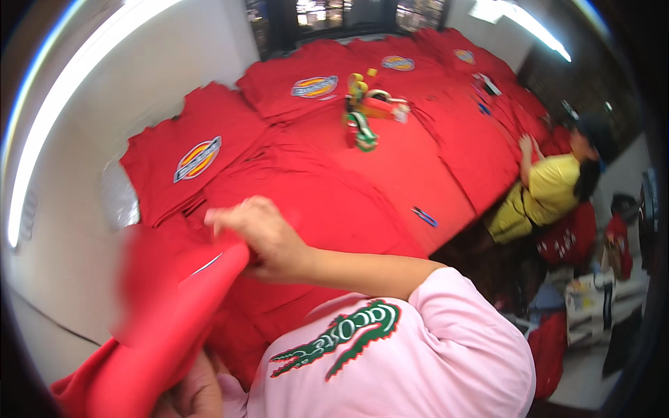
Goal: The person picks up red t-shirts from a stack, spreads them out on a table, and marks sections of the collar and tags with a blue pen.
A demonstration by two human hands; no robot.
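Note:
A red shirt (171,327) is bunched up in front of me, partly smeared by motion. Below its folds my left hand (198,390) is closed on the cloth, with most of its fingers hidden. My right hand (265,233) is beside the shirt's upper edge, its fingers curled and their tips pointing left. Whatever it pinches is hidden or too small to make out. A thin pale strip shows on the cloth between the hands. Under them lies a pile of red shirts (300,188).
More red shirts with oval badges (198,160) line the table's far side. Tape dispensers (361,129) stand mid-table. Blue thread snips (425,217) lie by the near right edge. At right, a person in yellow (550,184) works at the table; bags (589,306) sit behind.

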